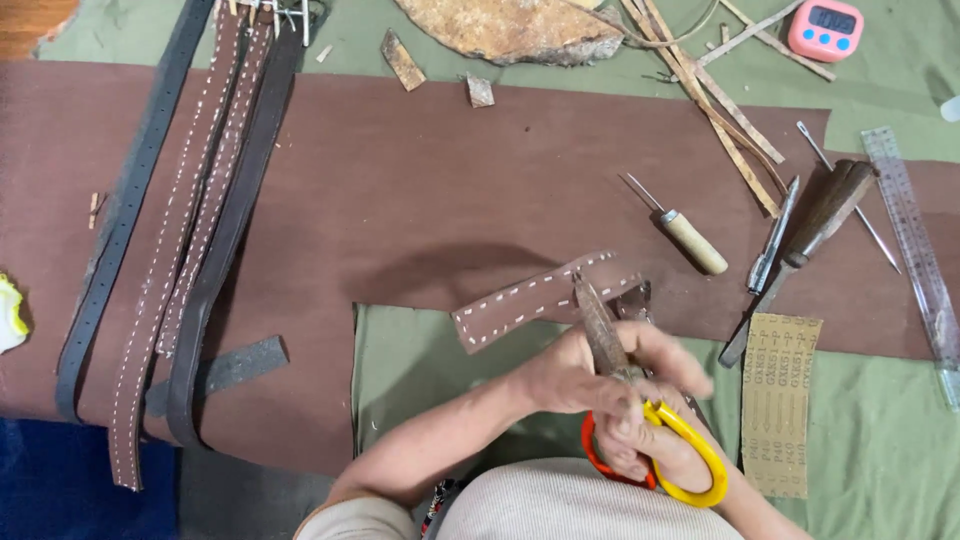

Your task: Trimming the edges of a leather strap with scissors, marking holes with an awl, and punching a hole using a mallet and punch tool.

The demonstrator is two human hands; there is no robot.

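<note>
Head view: left hand (pixel 575 375) and right hand (pixel 650 440) overlap near centre, both closed around rusty scissors with yellow and orange loops (pixel 625 395); finger detail blurred. Blades touch short brown stitched leather strip (pixel 545 298), just past the large brown leather sheet's (pixel 420 190) near edge. Green cloth (pixel 880 440) right.

both hands close together, left hand (pixel 570 375) fingers curled over right hand (pixel 650 440), forearms bent inward
</note>
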